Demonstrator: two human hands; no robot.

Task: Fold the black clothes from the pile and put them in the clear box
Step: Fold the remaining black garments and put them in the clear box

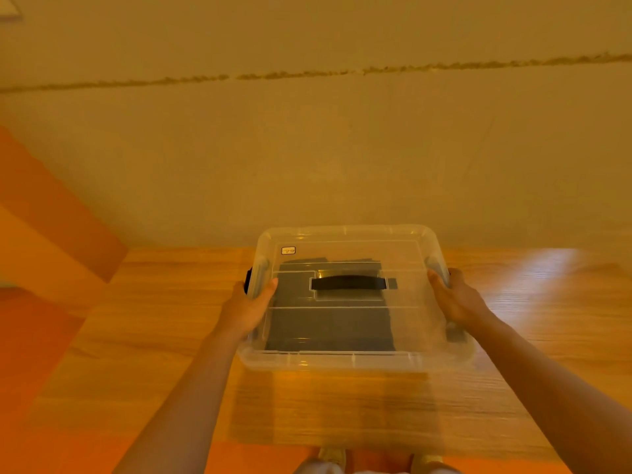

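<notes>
A clear plastic box (355,360) with its lid on and a black handle (349,282) on top is over the wooden table. Folded dark clothes (328,326) show through the lid and walls. My left hand (248,309) grips the box's left side, thumb on the lid's edge. My right hand (456,302) grips the right side the same way, by the grey clasp (437,268). The box casts a shadow on the table in front of it, so it seems lifted a little.
The wooden table (136,354) runs left to right against a plain wall (307,148). An orange floor (30,336) lies to the left. My feet (331,458) show below the table's near edge. No clothes pile is in view.
</notes>
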